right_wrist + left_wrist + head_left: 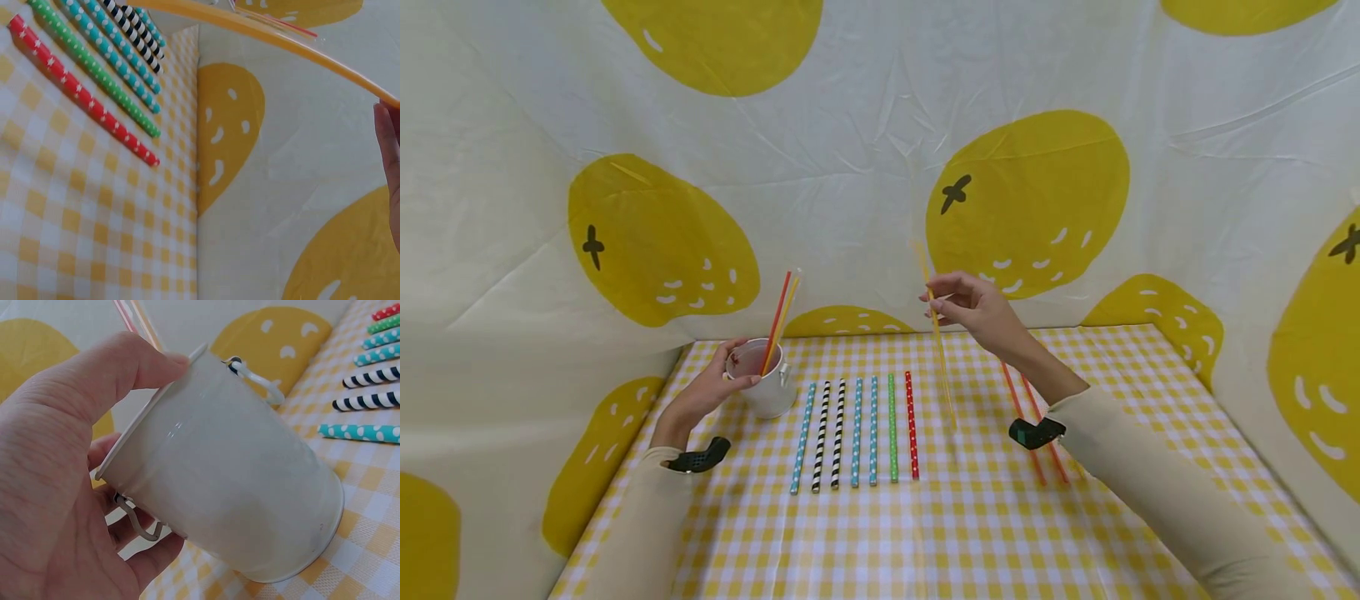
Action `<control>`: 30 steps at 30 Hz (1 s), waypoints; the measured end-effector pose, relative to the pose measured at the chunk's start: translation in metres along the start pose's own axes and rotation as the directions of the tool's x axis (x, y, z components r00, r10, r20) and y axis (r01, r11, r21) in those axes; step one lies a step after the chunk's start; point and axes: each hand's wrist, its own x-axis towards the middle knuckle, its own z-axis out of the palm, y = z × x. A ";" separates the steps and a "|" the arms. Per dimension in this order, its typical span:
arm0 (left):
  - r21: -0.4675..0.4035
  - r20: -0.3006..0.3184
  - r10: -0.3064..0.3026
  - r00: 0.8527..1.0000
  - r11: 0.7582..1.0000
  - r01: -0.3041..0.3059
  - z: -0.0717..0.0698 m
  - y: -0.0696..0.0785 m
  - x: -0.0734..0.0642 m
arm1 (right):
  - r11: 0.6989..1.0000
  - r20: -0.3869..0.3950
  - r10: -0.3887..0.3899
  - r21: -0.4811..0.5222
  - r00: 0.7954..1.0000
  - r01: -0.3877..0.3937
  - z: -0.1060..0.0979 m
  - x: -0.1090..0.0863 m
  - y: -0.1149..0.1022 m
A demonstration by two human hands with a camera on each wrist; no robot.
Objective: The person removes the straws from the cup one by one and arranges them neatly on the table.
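Note:
My left hand (700, 398) grips a small white metal pail (772, 395) by its rim, thumb over the edge; in the left wrist view the pail (225, 469) shows its two looped side handles. A red straw (777, 317) and a yellow straw (787, 310) lean out of the pail. Above the table my right hand (981, 315) pinches a long translucent yellow-orange straw (941, 354) between thumb and fingers, and it hangs nearly upright. In the right wrist view this straw (281, 44) crosses the top, with only part of the hand (389, 156) visible.
Between the hands lies a row of patterned paper straws: blue dotted (856, 433), black-striped (838, 433), green (892, 429) and red (912, 425). Two orange-red straws (1013, 392) lie partly hidden under the right forearm. The checked tablecloth (850, 542) meets a lemon-print curtain (850, 208) behind.

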 end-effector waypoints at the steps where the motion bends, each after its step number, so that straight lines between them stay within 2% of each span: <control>1: -0.003 0.002 -0.001 1.000 1.000 0.001 0.000 0.000 0.000 | 1.000 0.000 0.009 -0.012 1.000 -0.009 -0.004 -0.002 0.001; 13: -0.003 0.002 0.007 1.000 1.000 -0.007 0.001 0.003 0.000 | 0.980 -0.025 0.158 -0.115 0.987 -0.160 -0.051 -0.029 0.009; 19: 0.001 0.002 0.007 1.000 1.000 -0.007 0.000 0.003 0.001 | 0.958 -0.033 0.178 -0.221 0.983 -0.181 -0.074 -0.045 0.015; 30: 0.019 0.001 0.007 1.000 1.000 -0.007 0.001 0.003 0.001 | 0.927 -0.009 0.248 -0.288 0.969 -0.240 -0.114 -0.071 0.032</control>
